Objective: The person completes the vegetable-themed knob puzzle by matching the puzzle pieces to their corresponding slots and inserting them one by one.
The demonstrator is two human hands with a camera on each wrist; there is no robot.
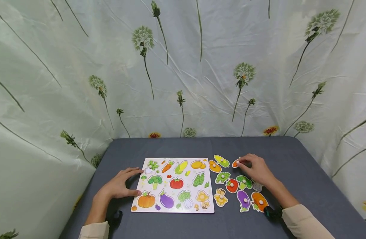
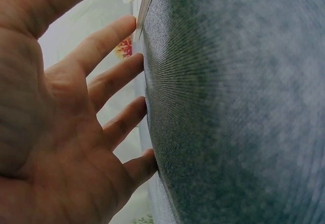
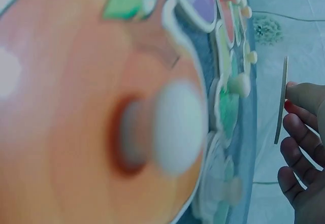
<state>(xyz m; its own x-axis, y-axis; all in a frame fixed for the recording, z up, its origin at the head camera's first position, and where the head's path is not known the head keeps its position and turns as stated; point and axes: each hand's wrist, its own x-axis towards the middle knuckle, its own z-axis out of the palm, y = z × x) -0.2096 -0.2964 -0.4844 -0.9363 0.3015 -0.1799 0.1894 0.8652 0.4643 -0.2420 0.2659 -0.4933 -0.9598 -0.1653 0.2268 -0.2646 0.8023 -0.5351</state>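
Note:
A white wooden puzzle board [image 1: 162,190] with vegetable pictures lies on the table. At its left edge rests my left hand [image 1: 122,183], thumb and fingers spread along the border; the left wrist view shows this hand [image 2: 76,107] with fingers extended and fingertips low at the tabletop. Beyond the board's right side, my right hand [image 1: 258,169] pinches an orange carrot puzzle piece [image 1: 235,163], partly hidden by the fingers. In the right wrist view the carrot piece [image 3: 282,102] is edge-on, raised above the table, with the right hand's fingers [image 3: 299,155] curled at its knob side.
Loose knobbed pieces lie right of the board: corn [image 1: 221,161], potato [image 1: 215,166], tomato [image 1: 232,185], broccoli [image 1: 244,182], mushroom [image 1: 220,198], eggplant [image 1: 244,201] and pumpkin [image 1: 259,201], among others. A flowered curtain [image 1: 183,66] hangs behind the dark grey table [image 1: 171,227].

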